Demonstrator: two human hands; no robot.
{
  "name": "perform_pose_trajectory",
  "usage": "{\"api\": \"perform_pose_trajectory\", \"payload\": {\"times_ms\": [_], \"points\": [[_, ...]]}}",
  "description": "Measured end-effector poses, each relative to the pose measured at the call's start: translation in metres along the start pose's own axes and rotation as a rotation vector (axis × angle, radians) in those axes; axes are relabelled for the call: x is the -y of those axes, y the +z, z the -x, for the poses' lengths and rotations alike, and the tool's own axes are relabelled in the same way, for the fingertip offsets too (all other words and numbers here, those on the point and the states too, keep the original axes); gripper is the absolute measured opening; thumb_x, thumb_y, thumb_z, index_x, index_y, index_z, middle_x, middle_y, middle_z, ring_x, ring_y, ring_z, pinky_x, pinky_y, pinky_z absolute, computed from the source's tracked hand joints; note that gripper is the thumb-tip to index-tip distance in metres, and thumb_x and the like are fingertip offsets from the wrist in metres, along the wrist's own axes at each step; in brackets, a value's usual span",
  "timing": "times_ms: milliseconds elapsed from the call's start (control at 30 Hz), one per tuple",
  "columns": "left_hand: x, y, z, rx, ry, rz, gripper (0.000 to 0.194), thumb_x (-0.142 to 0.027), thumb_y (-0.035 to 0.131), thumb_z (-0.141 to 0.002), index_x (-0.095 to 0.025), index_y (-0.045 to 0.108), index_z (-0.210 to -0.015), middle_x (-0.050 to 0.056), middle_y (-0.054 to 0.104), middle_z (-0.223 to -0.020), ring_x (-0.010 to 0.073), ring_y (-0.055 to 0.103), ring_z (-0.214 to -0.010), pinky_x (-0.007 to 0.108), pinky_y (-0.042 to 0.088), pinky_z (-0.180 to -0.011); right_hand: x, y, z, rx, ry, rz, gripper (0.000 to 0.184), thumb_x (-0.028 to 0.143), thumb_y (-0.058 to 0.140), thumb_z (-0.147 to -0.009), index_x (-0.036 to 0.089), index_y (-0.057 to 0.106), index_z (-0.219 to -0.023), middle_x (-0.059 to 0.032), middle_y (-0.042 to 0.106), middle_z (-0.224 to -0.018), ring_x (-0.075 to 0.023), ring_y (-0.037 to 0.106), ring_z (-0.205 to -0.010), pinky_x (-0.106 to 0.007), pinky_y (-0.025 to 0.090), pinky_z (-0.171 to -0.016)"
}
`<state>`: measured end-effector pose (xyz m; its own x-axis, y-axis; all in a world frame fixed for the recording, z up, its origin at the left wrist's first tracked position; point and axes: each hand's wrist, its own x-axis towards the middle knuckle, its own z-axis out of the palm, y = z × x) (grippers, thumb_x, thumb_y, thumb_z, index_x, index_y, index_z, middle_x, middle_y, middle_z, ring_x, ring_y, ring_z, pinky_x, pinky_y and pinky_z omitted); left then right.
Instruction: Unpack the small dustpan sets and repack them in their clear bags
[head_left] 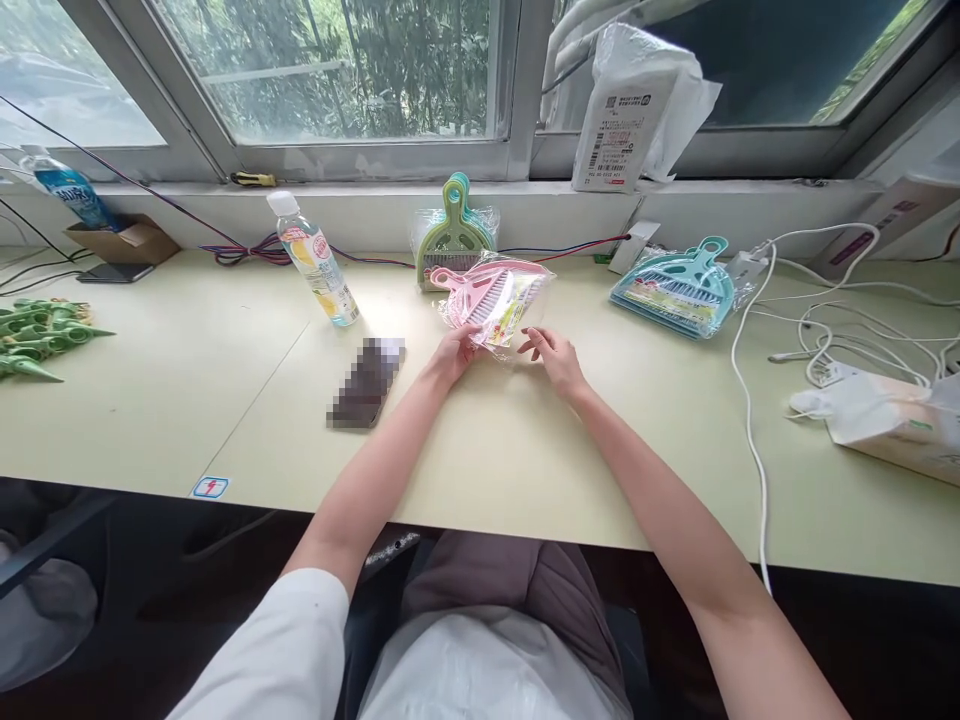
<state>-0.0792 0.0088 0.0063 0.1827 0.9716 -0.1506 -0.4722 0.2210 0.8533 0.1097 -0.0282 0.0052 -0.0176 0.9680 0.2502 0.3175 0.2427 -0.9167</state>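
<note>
In the middle of the table, a pink dustpan and brush set in a clear plastic bag is tilted up, with a printed card on its front. My left hand grips its lower left edge, the thumb on the front and the other fingers partly hidden behind. Just right of the bag's lower corner is my right hand, its fingers bent and apart with nothing in them. Behind the pink set, green dustpan sets lean against the sill wall. Bagged blue dustpan sets lie in a pile to the right.
A drink bottle and a phone are to the left. Green plastic pieces lie at the far left. White cables and a tissue pack take up the right side. A wrapped paper pack stands on the sill.
</note>
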Motion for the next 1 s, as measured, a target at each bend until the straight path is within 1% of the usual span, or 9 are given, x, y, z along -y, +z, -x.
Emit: {"api": "perform_pose_trajectory", "payload": {"times_ms": [100, 200, 300, 400, 467, 600, 733, 833, 1000], "points": [[0.002, 0.001, 0.001, 0.069, 0.005, -0.053, 0.03, -0.012, 0.059, -0.078, -0.012, 0.058, -0.108, 0.005, 0.071, -0.089, 0.0147, 0.066, -0.075, 0.029, 0.056, -0.074, -0.009, -0.004, -0.007, -0.023, 0.114, -0.258, 0.049, 0.062, 0.063, -0.073, 0.019, 0.06, -0.097, -0.0029, 0.068, -0.078, -0.0153, 0.058, -0.069, -0.03, 0.046, -0.068], [0.003, 0.003, 0.003, 0.144, 0.005, -0.098, 0.034, -0.017, 0.06, -0.08, -0.015, 0.056, -0.114, 0.003, 0.07, -0.091, 0.0127, 0.066, -0.075, 0.027, 0.055, -0.074, -0.018, -0.004, -0.012, -0.12, 0.127, -0.405, 0.048, 0.053, 0.076, -0.061, 0.02, 0.058, -0.091, -0.0035, 0.067, -0.088, -0.0171, 0.061, -0.085, -0.032, 0.049, -0.077], [0.0, 0.007, 0.008, 0.222, 0.003, -0.134, 0.04, -0.024, 0.06, -0.081, -0.017, 0.055, -0.121, 0.004, 0.07, -0.101, 0.0142, 0.067, -0.084, 0.028, 0.054, -0.079, -0.026, -0.004, -0.015, -0.16, 0.096, -0.555, 0.051, 0.048, 0.079, -0.058, 0.022, 0.054, -0.095, -0.0036, 0.066, -0.099, -0.018, 0.061, -0.098, -0.034, 0.05, -0.087], [-0.005, 0.013, 0.014, 0.303, 0.007, -0.132, 0.044, -0.031, 0.057, -0.084, -0.02, 0.053, -0.127, 0.005, 0.067, -0.114, 0.0192, 0.065, -0.101, 0.034, 0.052, -0.089, -0.03, -0.004, -0.016, -0.157, 0.124, -0.648, 0.056, 0.041, 0.081, -0.058, 0.023, 0.053, -0.102, -0.0038, 0.066, -0.105, -0.0181, 0.062, -0.099, -0.034, 0.052, -0.088], [-0.006, 0.016, 0.016, 0.303, 0.014, -0.105, 0.045, -0.034, 0.055, -0.087, -0.021, 0.051, -0.13, 0.005, 0.065, -0.119, 0.0211, 0.063, -0.107, 0.037, 0.05, -0.094, -0.03, -0.005, -0.016, -0.15, 0.161, -0.674, 0.056, 0.035, 0.082, -0.057, 0.023, 0.054, -0.104, -0.0033, 0.066, -0.106, -0.0177, 0.063, -0.097, -0.033, 0.053, -0.085], [-0.002, 0.015, 0.009, 0.227, 0.079, -0.045, 0.047, -0.037, 0.057, -0.087, -0.023, 0.048, -0.132, 0.004, 0.064, -0.121, 0.0207, 0.062, -0.107, 0.038, 0.048, -0.097, -0.027, -0.007, -0.014, -0.095, 0.282, -0.65, 0.049, 0.028, 0.08, -0.061, 0.022, 0.055, -0.103, -0.0035, 0.068, -0.101, -0.018, 0.067, -0.087, -0.035, 0.057, -0.078], [0.007, 0.005, -0.007, 0.059, 0.099, -0.002, 0.044, -0.048, 0.05, -0.09, -0.015, 0.057, -0.119, 0.01, 0.067, -0.114, 0.022, 0.064, -0.1, 0.039, 0.049, -0.094, -0.019, -0.012, -0.012, -0.027, 0.372, -0.601, 0.042, 0.025, 0.079, -0.064, 0.019, 0.058, -0.1, -0.0076, 0.071, -0.1, -0.0199, 0.068, -0.085, -0.036, 0.058, -0.076], [0.012, -0.002, -0.016, -0.086, 0.083, 0.038, 0.045, -0.05, 0.047, -0.091, -0.015, 0.059, -0.115, 0.01, 0.07, -0.105, 0.0215, 0.067, -0.093, 0.037, 0.051, -0.088, -0.012, -0.02, -0.012, 0.007, 0.377, -0.582, 0.041, 0.021, 0.079, -0.064, 0.018, 0.061, -0.1, -0.0091, 0.072, -0.1, -0.0211, 0.069, -0.089, -0.036, 0.057, -0.081], [0.012, -0.01, -0.024, -0.165, 0.115, 0.112, 0.04, -0.047, 0.054, -0.088, -0.015, 0.061, -0.111, 0.007, 0.072, -0.091, 0.0174, 0.069, -0.081, 0.031, 0.053, -0.079, 0.003, -0.037, -0.013, 0.067, 0.354, -0.54, 0.042, 0.02, 0.076, -0.064, 0.017, 0.065, -0.105, -0.0081, 0.072, -0.1, -0.0205, 0.069, -0.089, -0.034, 0.055, -0.081]]}}
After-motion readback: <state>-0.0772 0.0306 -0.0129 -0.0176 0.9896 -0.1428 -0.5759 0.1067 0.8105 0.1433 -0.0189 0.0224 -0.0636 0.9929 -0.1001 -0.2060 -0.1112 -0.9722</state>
